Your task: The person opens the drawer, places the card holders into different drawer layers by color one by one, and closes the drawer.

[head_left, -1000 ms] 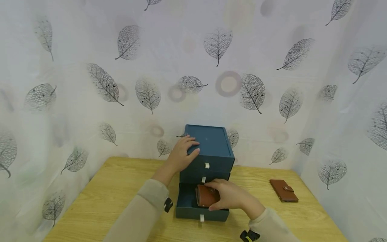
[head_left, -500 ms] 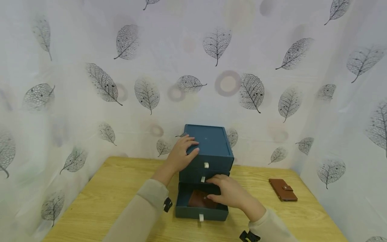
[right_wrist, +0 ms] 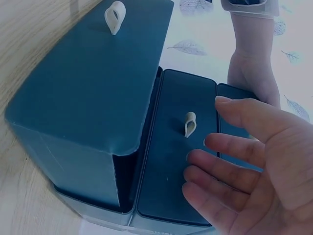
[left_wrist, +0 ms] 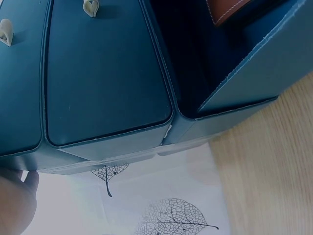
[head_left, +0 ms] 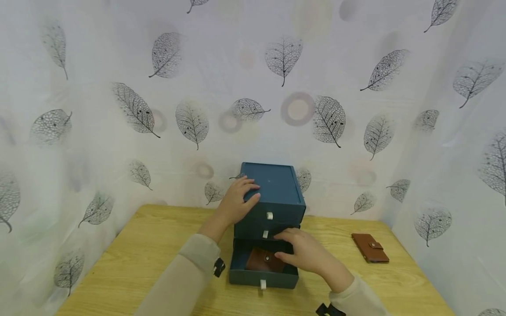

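A blue drawer box with three stacked drawers stands on the table. Its bottom drawer is pulled out. Inside lies a brown leather wallet with a snap strap, its right part behind my right hand; one stitched corner shows in the left wrist view. My left hand rests on the box's top left edge, fingers spread. Over the right side of the open drawer hovers my right hand, thumb and fingers apart with nothing between them. The right wrist view shows its palm and loosely bent fingers before the closed drawer fronts.
A second brown wallet with a snap strap lies on the wooden table, right of the box. White loop tabs stick out from the drawer fronts. A leaf-patterned curtain hangs behind and at both sides.
My right hand has let go of the wallet, which now lies flat in the bottom drawer. The hand has since drawn slightly right. My left hand has stayed on the box.
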Tool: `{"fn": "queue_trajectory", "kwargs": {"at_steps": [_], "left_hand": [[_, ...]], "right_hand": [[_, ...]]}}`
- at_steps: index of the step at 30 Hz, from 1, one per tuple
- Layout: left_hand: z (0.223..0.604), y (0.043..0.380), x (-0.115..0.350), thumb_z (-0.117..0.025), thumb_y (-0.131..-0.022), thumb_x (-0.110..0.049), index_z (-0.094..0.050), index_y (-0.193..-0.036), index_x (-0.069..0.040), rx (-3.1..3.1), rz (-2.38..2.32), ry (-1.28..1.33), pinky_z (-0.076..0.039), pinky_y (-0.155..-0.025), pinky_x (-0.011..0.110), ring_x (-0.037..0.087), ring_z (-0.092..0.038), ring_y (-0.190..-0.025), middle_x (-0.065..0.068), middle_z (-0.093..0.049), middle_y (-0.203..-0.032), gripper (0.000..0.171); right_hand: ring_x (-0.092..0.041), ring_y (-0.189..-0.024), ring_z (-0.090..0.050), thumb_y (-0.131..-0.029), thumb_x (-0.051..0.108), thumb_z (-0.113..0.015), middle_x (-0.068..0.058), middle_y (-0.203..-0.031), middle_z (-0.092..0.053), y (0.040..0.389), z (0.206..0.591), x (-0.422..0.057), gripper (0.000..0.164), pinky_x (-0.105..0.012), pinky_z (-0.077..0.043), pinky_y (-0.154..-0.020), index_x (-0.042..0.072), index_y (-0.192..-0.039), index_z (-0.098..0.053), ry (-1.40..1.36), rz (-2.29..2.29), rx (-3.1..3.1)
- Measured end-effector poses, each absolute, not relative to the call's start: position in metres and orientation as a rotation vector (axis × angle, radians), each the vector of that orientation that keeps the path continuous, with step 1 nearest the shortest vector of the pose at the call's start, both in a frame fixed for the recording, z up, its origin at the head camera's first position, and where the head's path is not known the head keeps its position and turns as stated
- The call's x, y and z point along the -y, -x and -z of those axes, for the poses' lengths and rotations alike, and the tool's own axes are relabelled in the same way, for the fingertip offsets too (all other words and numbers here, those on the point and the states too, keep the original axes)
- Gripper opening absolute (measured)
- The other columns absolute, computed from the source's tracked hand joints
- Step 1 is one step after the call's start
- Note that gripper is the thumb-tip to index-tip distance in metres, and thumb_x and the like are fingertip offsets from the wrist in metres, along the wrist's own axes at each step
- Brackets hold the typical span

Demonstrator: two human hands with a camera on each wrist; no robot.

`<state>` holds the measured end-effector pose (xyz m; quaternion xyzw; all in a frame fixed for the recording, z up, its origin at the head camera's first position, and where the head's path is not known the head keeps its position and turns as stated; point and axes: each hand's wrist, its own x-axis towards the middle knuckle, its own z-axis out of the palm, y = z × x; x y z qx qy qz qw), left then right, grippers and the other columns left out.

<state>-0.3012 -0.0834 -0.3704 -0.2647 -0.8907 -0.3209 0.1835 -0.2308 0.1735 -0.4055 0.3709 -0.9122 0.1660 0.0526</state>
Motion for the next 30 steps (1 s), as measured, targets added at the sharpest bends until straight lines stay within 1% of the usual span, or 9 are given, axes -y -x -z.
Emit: {"fn": "queue_trajectory", "kwargs": {"at_steps": [6, 15, 24, 30], "left_hand": [[0.370, 0.300, 0.083, -0.053, -0.103, -0.038, -0.063, -0.135, -0.012, 2.498, 0.921, 0.740, -0.021, -0.120, 0.055, 0.029, -0.026, -0.149, 0.010, -0.047, -0.151, 0.042], [0.369, 0.299, 0.083, -0.053, -0.103, -0.038, -0.062, -0.136, -0.012, 2.514, 0.929, 0.737, -0.020, -0.120, 0.054, 0.028, -0.025, -0.150, 0.009, -0.046, -0.152, 0.043], [0.369, 0.299, 0.083, -0.052, -0.103, -0.038, -0.061, -0.136, -0.012, 2.515, 0.917, 0.745, -0.020, -0.120, 0.055, 0.028, -0.024, -0.150, 0.009, -0.046, -0.152, 0.043], [0.369, 0.299, 0.083, -0.052, -0.103, -0.037, -0.061, -0.137, -0.012, 2.525, 0.924, 0.744, -0.019, -0.121, 0.054, 0.028, -0.024, -0.150, 0.009, -0.045, -0.152, 0.043]], "right_hand": [[-0.018, -0.105, -0.064, -0.093, 0.032, -0.073, -0.001, -0.118, -0.067, 0.228, 0.403, -0.178, 0.038, -0.041, -0.056, -0.089, 0.012, -0.125, -0.069, -1.117, -0.547, 2.770], [-0.022, -0.109, -0.065, -0.093, 0.035, -0.072, -0.003, -0.121, -0.067, 0.223, 0.400, -0.183, 0.040, -0.044, -0.055, -0.091, 0.010, -0.125, -0.069, -1.067, -0.558, 2.764], [-0.025, -0.110, -0.065, -0.091, 0.028, -0.075, -0.005, -0.122, -0.067, 0.218, 0.397, -0.191, 0.038, -0.046, -0.055, -0.091, 0.008, -0.123, -0.070, -1.033, -0.588, 2.718], [-0.028, -0.113, -0.064, -0.092, 0.030, -0.074, -0.005, -0.124, -0.067, 0.216, 0.396, -0.197, 0.038, -0.049, -0.054, -0.092, 0.010, -0.124, -0.070, -0.955, -0.592, 2.729]]}}
